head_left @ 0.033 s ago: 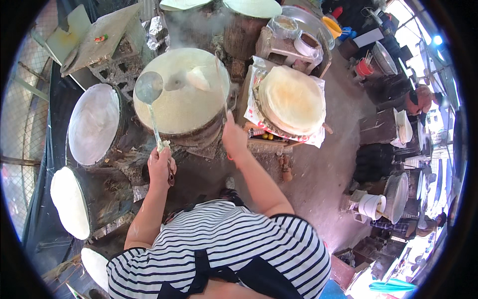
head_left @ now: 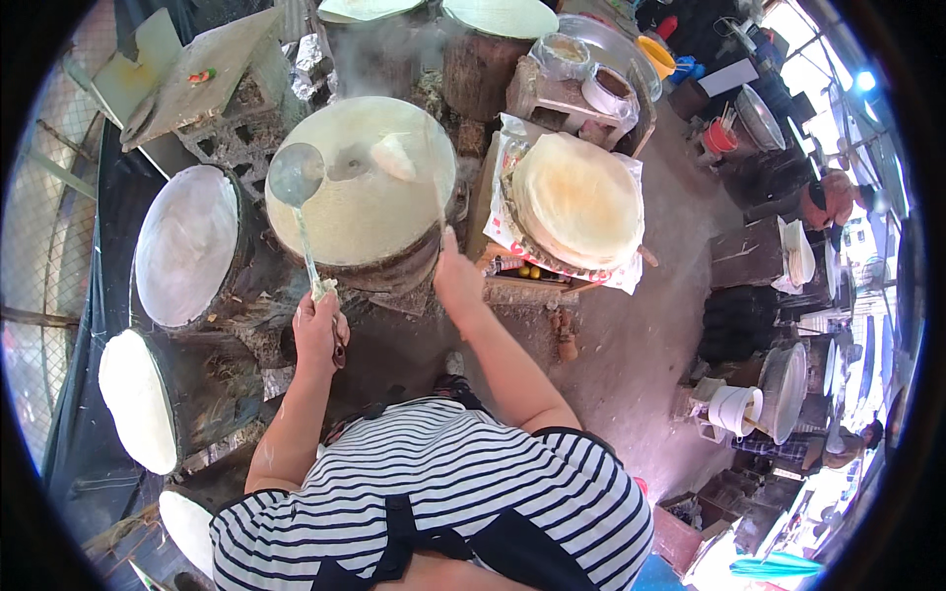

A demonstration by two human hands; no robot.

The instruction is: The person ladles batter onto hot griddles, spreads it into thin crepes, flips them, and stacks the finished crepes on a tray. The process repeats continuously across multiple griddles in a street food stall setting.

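1 ladle [head_left: 296, 175], 4 round griddles [head_left: 360, 182]

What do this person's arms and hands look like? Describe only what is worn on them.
Both forearms are bare from above the elbow down to the left hand and right hand; no gloves, and no watch or rings can be made out. Short sleeves of a black-and-white horizontally striped shirt cover the upper arms. Dark apron straps cross over the shirt.
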